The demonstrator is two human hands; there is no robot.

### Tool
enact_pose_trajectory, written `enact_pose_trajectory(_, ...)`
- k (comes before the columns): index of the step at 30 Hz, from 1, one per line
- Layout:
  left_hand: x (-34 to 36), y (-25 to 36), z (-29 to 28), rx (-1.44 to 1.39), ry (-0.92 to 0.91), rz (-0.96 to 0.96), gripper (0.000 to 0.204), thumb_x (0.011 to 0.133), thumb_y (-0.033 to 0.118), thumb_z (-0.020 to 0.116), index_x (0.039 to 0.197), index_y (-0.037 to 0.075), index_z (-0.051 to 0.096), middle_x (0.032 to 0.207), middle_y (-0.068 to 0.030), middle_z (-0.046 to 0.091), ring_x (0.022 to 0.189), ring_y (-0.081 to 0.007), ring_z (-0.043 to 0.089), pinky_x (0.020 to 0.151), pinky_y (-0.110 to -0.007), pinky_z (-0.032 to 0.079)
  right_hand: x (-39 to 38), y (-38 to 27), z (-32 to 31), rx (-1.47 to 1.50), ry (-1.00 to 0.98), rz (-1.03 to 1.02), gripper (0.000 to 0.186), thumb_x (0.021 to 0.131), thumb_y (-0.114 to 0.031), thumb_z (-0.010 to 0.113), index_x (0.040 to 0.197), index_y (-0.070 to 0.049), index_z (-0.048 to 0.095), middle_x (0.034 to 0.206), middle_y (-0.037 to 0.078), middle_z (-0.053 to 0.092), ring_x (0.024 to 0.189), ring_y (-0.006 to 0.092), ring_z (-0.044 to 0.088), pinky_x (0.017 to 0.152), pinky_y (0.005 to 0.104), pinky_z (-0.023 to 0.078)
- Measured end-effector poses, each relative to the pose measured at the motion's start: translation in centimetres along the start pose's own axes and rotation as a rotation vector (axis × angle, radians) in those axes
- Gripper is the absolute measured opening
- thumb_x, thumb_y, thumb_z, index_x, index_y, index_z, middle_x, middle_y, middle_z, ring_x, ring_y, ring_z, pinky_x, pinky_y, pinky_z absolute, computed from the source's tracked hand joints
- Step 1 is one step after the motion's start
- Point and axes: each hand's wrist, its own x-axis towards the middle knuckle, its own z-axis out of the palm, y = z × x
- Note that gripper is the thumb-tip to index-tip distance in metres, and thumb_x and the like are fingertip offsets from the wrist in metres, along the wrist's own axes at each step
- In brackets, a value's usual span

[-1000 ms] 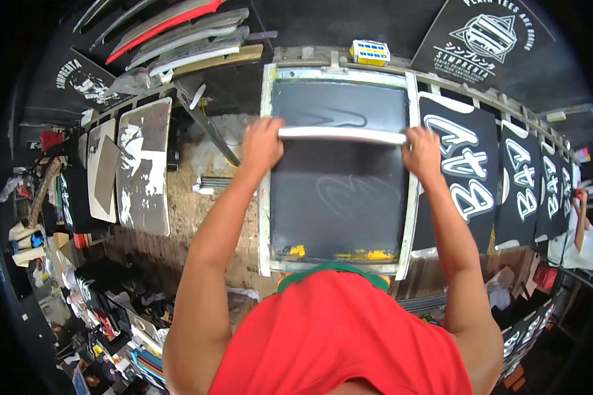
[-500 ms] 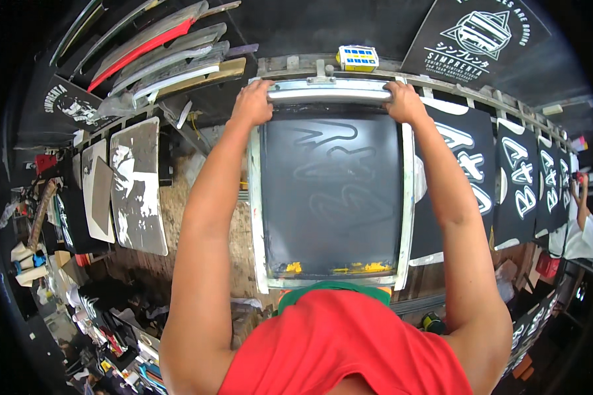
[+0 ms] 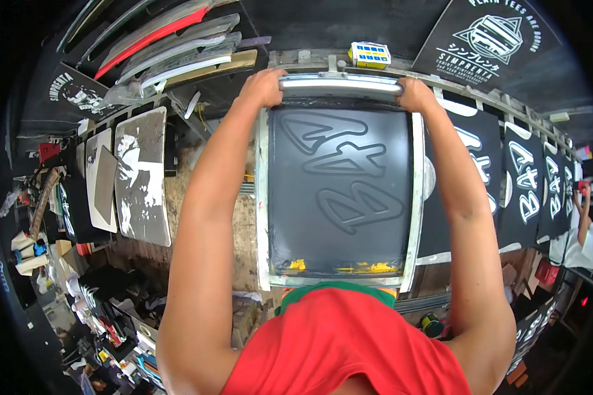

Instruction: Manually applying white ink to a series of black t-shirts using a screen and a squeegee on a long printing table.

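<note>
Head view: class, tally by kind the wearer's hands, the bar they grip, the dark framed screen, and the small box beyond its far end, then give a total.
Left hand and right hand: 2
Silver bar: 1
Framed screen: 1
Small box: 1
Total: 5

1 left hand [image 3: 263,89] and 1 right hand [image 3: 415,97], with 1 silvery bar [image 3: 341,83] between them. 1 screen frame [image 3: 262,197], holding 1 dark mesh [image 3: 293,220] that shows 3 outlined characters [image 3: 346,160]. 4 black lettered panels [image 3: 524,176] in the row to its right. 1 yellow-and-blue box [image 3: 369,55]. 2 dark printed signs [image 3: 487,39]. 1 other person [image 3: 576,247]. The stacked lengths [image 3: 184,56] overlap too much to count.
</note>
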Motion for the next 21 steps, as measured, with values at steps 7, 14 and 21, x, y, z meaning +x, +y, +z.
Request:
enact_pose_trajectory(7,1.9,1.6,0.3,0.083,-0.148,0.036,0.041,0.081,0.013,0.066,0.122,0.010,0.068,0.121,-0.0199,0.069,0.116,-0.0380,0.064,0.100,-0.048,0.051,0.8,1.4,0.0,-0.088,-0.146,0.015,0.040,0.076,-0.013,0.058,0.112,-0.003,0.073,0.113,0.027,0.070,0.110,0.0393,0.067,0.098,0.0455,0.053)
enact_pose_trajectory(14,-2.6,1.9,1.8,0.128,-0.133,0.002,0.031,0.082,0.012,0.062,0.112,0.012,0.072,0.112,-0.0200,0.072,0.110,-0.0377,0.067,0.095,-0.051,0.052,-3.7,-0.2,0.8,-0.047,-0.192,0.076,0.039,0.078,-0.023,0.065,0.114,-0.011,0.074,0.114,0.021,0.071,0.109,0.0370,0.068,0.097,0.0437,0.054)
enact_pose_trajectory(21,-21.6,4.4,6.3,0.034,-0.051,0.130,0.034,0.072,0.010,0.071,0.106,0.017,0.068,0.105,-0.0089,0.066,0.106,-0.0310,0.063,0.090,-0.048,0.045,-23.6,-3.8,6.2,0.031,-0.019,-0.061,0.032,0.073,-0.014,0.071,0.104,-0.009,0.071,0.100,0.015,0.071,0.096,0.0356,0.068,0.084,0.0473,0.054)
